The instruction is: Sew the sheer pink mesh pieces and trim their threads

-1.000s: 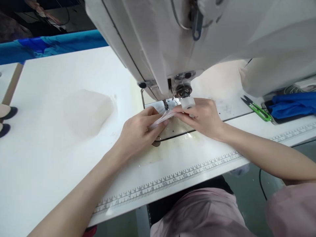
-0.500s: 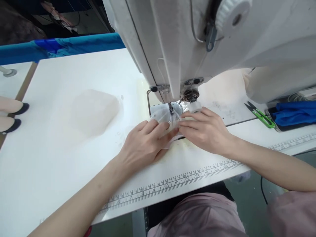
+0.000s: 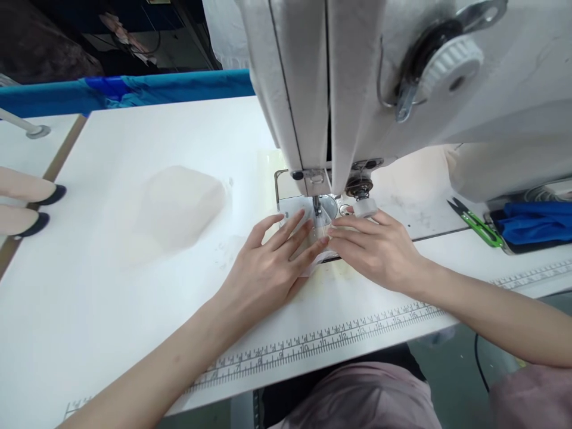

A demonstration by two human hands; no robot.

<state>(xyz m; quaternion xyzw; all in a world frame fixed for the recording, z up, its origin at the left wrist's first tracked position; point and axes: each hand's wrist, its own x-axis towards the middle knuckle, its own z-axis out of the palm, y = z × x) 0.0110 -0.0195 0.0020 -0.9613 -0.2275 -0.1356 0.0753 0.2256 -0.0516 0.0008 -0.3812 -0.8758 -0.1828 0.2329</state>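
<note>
A small piece of sheer white fabric (image 3: 320, 231) lies under the presser foot (image 3: 317, 205) of a sewing machine (image 3: 306, 89). My left hand (image 3: 270, 265) rests on its left side with fingers spread, pressing it down. From the right, my right hand (image 3: 378, 247) has thumb and fingers together at the fabric's right edge, just in front of the needle area. The fingertips partly cover the fabric, so its full outline is hidden.
Green-handled thread snips (image 3: 481, 229) lie at right beside a dark tray holding blue cloth (image 3: 527, 221). A printed ruler (image 3: 308, 348) runs along the table's front edge. At far left are two cream padded pieces with dark tips (image 3: 27, 205). Blue fabric (image 3: 179, 86) borders the back.
My left hand's fingers, bunched on the fabric before, are now spread apart. The right hand stays at the fabric's edge. The whole view has shifted slightly.
</note>
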